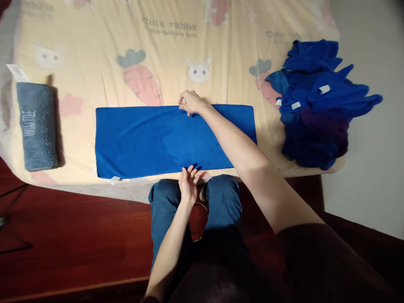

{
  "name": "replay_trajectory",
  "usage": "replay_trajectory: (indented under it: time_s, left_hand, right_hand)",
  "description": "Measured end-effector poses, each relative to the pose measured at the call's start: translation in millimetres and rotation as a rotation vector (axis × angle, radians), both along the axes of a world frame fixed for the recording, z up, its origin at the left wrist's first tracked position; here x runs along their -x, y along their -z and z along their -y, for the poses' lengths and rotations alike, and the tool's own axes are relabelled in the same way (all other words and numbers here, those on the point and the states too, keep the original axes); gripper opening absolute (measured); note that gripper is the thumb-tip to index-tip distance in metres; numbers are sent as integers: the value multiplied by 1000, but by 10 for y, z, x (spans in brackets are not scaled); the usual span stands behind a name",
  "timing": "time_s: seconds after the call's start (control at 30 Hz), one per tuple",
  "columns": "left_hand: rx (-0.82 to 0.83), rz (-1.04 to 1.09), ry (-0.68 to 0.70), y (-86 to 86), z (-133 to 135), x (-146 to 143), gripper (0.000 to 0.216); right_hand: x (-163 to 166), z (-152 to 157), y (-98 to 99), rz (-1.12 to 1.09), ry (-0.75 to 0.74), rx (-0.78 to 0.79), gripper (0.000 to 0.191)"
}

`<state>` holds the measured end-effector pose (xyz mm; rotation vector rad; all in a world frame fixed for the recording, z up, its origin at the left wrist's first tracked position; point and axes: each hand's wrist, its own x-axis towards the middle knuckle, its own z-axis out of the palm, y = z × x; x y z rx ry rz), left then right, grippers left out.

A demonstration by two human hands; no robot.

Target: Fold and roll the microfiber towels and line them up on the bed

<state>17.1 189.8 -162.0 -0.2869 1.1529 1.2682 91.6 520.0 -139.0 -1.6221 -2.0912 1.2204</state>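
Blue cloth (pixel 151 143), one, oblong: we find it laid out flat, long sides running left to right, on the near middle part of a pale yellow cover (pixel 94 63) printed with carrots and rabbit faces. White label (pixel 115 180), one: at the cloth's near left corner. Hands, two. The right hand (pixel 193 103) reaches across the cloth to its far edge, fingers bent; whether it pinches the hem we cannot tell. The left hand (pixel 188 183) is at the near edge, fingers loosely spread and slightly curled. Grey-blue towel (pixel 39 126), one, bundled, lettered: left, well apart from the cloth. Blue and purple fabrics (pixel 341 97), heaped, crumpled: right.
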Motion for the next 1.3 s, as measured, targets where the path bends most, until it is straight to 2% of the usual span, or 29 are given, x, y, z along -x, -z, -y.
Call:
replay_trajectory:
  time_s: [0.2,0.4,0.47,0.6,0.73,0.87,0.97,1.07,1.13,1.23,1.3]
  left_hand:
    - [-39,-61,-74,-46,57,-25,22]
    - [-74,-83,-69,-50,66,-20,25]
    - [-114,-99,-61,-55,81,2,26]
    - [-176,-177,-32,-140,150,95,31]
    - [-296,-283,-27,-388,197,303,40]
    - [-453,-467,-46,-798,113,703,41]
    - [-583,-744,-27,-1231,-76,1119,39]
    - [-654,-1114,-20,-1801,-323,1538,38]
    - [-692,-1261,-9,-2232,-477,1765,37]
    - [-744,-1268,-3,-2861,-658,1994,38]
    - [-741,-1211,-16,-3219,-747,2084,42]
  right_hand:
    - [-9,-56,-232,-18,53,-24,35]
    - [-18,1,-304,-22,110,-7,30]
    - [-38,37,-385,-40,123,-30,29]
    - [-109,118,-749,-125,138,-108,22]
    - [-214,279,-1296,-243,216,-154,18]
    - [-351,572,-1909,-434,268,-152,20]
    - [-473,853,-2360,-585,258,-155,27]
    - [-611,1150,-2768,-669,257,-262,34]
    - [-699,1353,-3011,-693,255,-386,36]
    - [-796,1662,-3324,-720,269,-540,45]
    - [-833,1863,-3495,-754,303,-571,53]
